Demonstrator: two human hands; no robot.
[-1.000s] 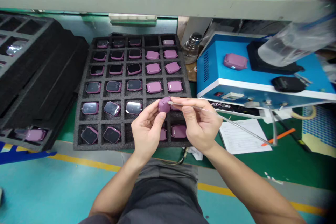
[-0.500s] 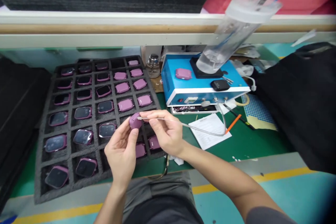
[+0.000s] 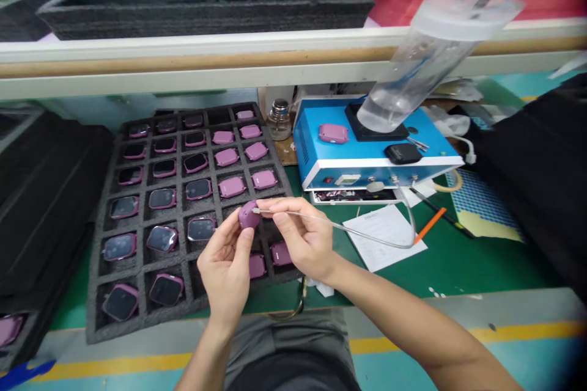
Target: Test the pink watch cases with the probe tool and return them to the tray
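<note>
Between the thumb and fingertips of the left hand (image 3: 227, 269) sits a purple watch (image 3: 248, 216), pinched and held above the near right part of the tray. The right hand (image 3: 305, 237) pinches a thin clear tube (image 3: 369, 237) between thumb and fingers, close to its end. That end meets the watch; whether it goes in or only touches, I cannot tell.

Below lies the black tray (image 3: 95, 293). Its three left columns hold watches with dark screens up; the two right columns hold ones showing purple backs. From the right hand, the tube runs over a sheet of paper (image 3: 378, 255), curves beside an orange strip (image 3: 430, 226) and rises to the front of the blue machine (image 3: 312, 156). On top of the machine rest another watch (image 3: 334, 133), a black case (image 3: 402, 153) and a tilted-looking clear cylinder (image 3: 415, 82) on a dark base. A glass bottle (image 3: 279, 121) stands between tray and machine.
</note>
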